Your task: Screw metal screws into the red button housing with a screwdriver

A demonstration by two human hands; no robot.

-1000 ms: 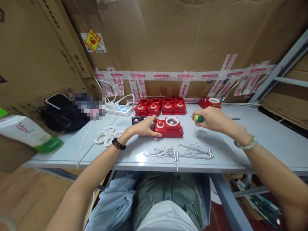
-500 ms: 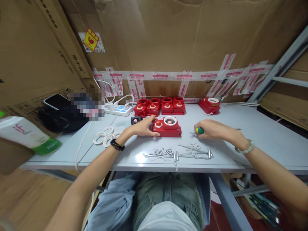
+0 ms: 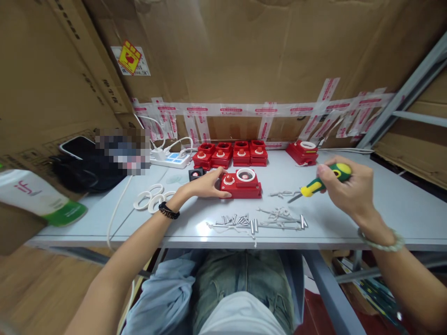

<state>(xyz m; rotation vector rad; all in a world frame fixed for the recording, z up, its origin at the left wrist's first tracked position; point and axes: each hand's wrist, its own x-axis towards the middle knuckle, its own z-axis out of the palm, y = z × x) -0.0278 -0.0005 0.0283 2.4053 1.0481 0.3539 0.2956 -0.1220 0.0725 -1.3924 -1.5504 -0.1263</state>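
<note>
My left hand grips the left end of a red box with a red knob and a white ring on top. The box rests on the table. Raised over the table on the right, my right hand is wrapped round the yellow and green handle of a screwdriver. Its metal shaft points down and to the left. Below the tip lie thin metal rods with white strings. Several small metal pins lie in front of the red box.
Several similar red boxes stand along the back, with another red box farther right. White rings and a black square part lie left. Behind are a power strip and cardboard; a white-green tube is far left.
My right hand has lifted off the table and moved right, and the screwdriver has turned so that its shaft now points down-left. My left hand and the red box have stayed put.
</note>
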